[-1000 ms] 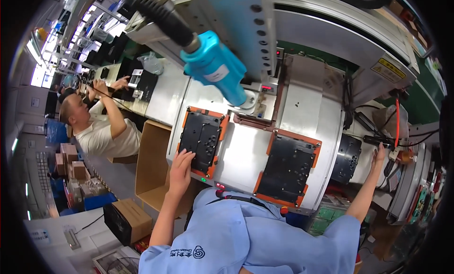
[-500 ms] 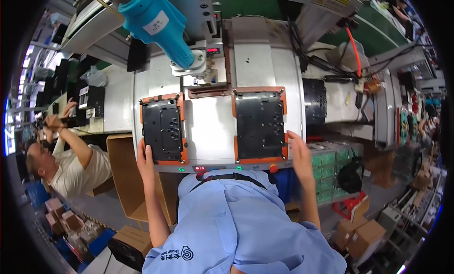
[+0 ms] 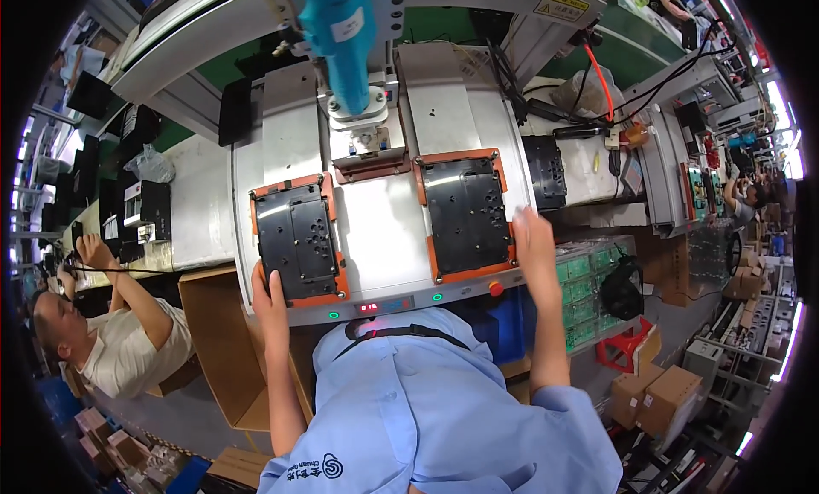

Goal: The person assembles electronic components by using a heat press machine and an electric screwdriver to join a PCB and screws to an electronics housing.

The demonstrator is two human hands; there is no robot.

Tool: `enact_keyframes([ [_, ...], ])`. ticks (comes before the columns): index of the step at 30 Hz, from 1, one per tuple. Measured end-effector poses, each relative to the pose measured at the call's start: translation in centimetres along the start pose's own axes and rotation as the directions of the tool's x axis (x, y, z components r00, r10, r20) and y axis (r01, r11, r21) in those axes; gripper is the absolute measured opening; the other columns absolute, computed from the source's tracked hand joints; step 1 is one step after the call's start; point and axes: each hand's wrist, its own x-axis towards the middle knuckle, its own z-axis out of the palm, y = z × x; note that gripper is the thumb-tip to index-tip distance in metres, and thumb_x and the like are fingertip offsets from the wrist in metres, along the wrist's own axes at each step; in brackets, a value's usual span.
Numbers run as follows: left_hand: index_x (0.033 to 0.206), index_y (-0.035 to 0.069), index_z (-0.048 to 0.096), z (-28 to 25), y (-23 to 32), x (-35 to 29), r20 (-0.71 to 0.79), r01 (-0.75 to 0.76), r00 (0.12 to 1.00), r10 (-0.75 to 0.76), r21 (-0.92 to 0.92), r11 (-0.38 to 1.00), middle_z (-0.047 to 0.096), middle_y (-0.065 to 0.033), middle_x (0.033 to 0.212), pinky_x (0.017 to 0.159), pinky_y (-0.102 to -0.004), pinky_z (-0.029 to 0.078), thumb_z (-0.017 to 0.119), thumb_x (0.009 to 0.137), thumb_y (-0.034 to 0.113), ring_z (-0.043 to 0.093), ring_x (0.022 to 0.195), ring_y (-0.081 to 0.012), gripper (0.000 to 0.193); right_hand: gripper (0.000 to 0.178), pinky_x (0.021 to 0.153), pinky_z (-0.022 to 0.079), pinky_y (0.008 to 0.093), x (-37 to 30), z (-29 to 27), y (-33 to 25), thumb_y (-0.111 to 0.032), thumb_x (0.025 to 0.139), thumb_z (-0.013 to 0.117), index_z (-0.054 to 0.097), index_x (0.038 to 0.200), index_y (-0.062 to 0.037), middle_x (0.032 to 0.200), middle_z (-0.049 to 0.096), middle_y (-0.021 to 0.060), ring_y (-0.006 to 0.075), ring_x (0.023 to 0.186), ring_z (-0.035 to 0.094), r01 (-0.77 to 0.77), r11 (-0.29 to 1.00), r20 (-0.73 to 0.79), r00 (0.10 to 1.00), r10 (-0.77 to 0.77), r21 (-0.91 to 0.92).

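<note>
Two black plastic panels with small holes and posts lie side by side in orange-brown fixtures on a white machine bed: the left panel (image 3: 294,238) and the right panel (image 3: 465,217). My left hand (image 3: 270,302) rests at the near left corner of the left fixture (image 3: 333,206), thumb and fingers apart. Beside the right edge of the right fixture (image 3: 429,248) is my right hand (image 3: 536,242), its fingers stretched out and slightly blurred. I cannot tell whether it touches the fixture. A blue cylindrical tool head (image 3: 341,59) stands above the bed, between and behind the panels.
The machine's front edge carries green-lit buttons (image 3: 333,316), a red display (image 3: 368,307) and a red knob (image 3: 496,287). Another black panel (image 3: 546,171) lies at the right. A cardboard box (image 3: 223,340) stands at the left, near a seated co-worker (image 3: 111,332). Green boards (image 3: 584,302) are stacked at the right.
The whole view has turned and shifted a little. In the picture the blue tool head now stands further right and more upright. My right hand appears higher; my left hand stays at its corner.
</note>
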Motion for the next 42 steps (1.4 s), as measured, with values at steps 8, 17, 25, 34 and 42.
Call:
enact_keyframes([
  [8,0.132,0.0,0.044,-0.2,-0.5,0.1,0.028,-0.023,0.999,0.023,-0.03,0.999,0.06,-0.0157,0.116,0.093,-0.0306,0.042,0.052,0.096,0.02,0.057,0.106,-0.0223,0.042,0.027,0.071,0.047,0.0377,12.2,4.2,0.0,-0.024,0.095,0.05,0.064,0.096,-0.0003,0.085,0.063,0.0198,0.0347,0.081,0.062,0.066,0.998,-0.159,0.985,-0.064,0.006],
  [17,0.133,-0.001,0.04,-0.3,-0.6,0.4,0.042,-0.024,0.999,0.022,0.041,0.999,0.06,-0.0233,0.113,0.089,-0.0362,0.044,0.055,0.094,0.022,0.058,0.105,-0.0354,0.048,0.033,0.081,0.047,0.0304,10.8,2.4,-1.7,-0.024,0.096,0.052,0.062,0.111,0.0035,0.097,0.067,0.0166,0.024,0.088,0.063,0.03,0.978,-0.015,1.0,-0.028,0.206],
  [25,0.134,-0.001,0.039,-0.4,-1.2,0.6,0.066,-0.038,0.997,0.036,0.027,0.999,0.059,-0.024,0.113,0.089,-0.0366,0.045,0.055,0.094,0.022,0.058,0.105,-0.0359,0.049,0.027,0.083,0.049,0.0381,9.2,4.0,-7.4,-0.02,0.094,0.053,0.064,0.107,0.0006,0.102,0.065,0.0186,0.0324,0.092,0.064,0.243,0.912,-0.278,0.899,-0.34,-0.329],
  [34,0.132,-0.005,0.04,-0.5,-0.5,0.6,0.071,-0.062,0.996,0.06,0.028,0.998,0.057,-0.0281,0.113,0.089,-0.0417,0.044,0.057,0.092,0.024,0.055,0.105,-0.0417,0.053,0.023,0.08,0.048,0.0395,7.1,16.7,-22.1,-0.016,0.094,0.053,0.057,0.108,0.0009,0.103,0.058,0.0194,0.0352,0.092,0.058,0.485,0.864,-0.049,0.874,-0.483,0.138],
  [42,0.134,-0.002,0.039,-0.5,-1.0,0.5,0.06,-0.103,0.993,0.099,0.062,0.993,0.058,-0.0252,0.113,0.089,-0.0388,0.044,0.056,0.093,0.024,0.057,0.106,-0.0383,0.051,0.018,0.077,0.047,0.0429,6.7,17.5,-21.6,-0.007,0.091,0.05,0.051,0.108,0.0007,0.099,0.052,0.0196,0.0369,0.089,0.056,0.502,0.844,-0.075,0.865,-0.497,0.192],
])
